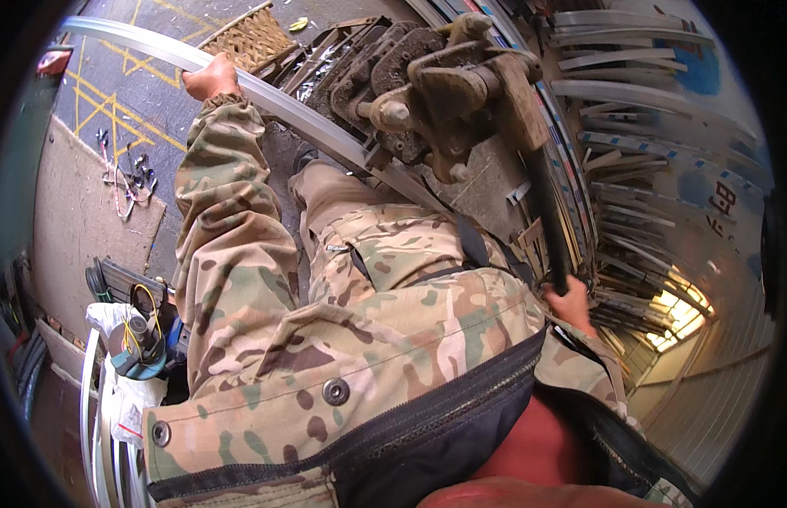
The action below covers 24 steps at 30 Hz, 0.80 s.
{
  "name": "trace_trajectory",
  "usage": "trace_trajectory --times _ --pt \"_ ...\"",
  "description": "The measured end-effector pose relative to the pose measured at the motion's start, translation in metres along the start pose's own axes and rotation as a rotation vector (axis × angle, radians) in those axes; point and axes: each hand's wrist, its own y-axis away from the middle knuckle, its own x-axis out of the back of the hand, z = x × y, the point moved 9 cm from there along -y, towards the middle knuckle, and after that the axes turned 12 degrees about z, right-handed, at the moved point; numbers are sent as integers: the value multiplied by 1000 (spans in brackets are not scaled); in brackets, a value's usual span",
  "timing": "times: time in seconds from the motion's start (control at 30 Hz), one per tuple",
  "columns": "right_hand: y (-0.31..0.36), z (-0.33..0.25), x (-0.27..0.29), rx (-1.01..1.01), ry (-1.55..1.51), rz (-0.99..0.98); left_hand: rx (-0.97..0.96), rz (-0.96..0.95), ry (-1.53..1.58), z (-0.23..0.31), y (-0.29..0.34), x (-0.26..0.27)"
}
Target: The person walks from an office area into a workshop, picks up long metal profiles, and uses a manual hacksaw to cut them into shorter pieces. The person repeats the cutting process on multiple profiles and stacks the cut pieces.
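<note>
My left hand (214, 80), in a camouflage sleeve, is closed around a long silver metal profile (288, 108). The profile slants from the upper left down to a heavy, greasy hand-lever machine (427, 93) at the upper middle. Its near end lies at the machine's lower side; the exact contact is hard to make out. Over on the right, my right hand (571, 305) wraps round the lower end of a long black lever (546, 224). That lever runs up to a worn metal arm at the machine's top.
Many long profiles (630, 152) are racked along the right wall. A woven crate (250, 41) and a bin of metal scraps (326, 63) stand beyond the profile. Tangled cords (131, 182) lie on a board at left. A power tool (140, 343) sits at lower left.
</note>
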Motion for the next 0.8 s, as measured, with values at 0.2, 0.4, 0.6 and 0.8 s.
trace_trajectory --times 0.2,0.4,0.6,0.8 --pt "22 -94 204 214 400 264 -7 -7 -1 -8 3 -6" --pt "6 -195 307 360 763 484 94 -75 25 -28 13 -12" --pt "-39 -157 316 367 651 447 -63 -75 -94 -32 23 -2" --pt "-84 -74 253 297 460 486 -24 -145 21 -56 30 13"
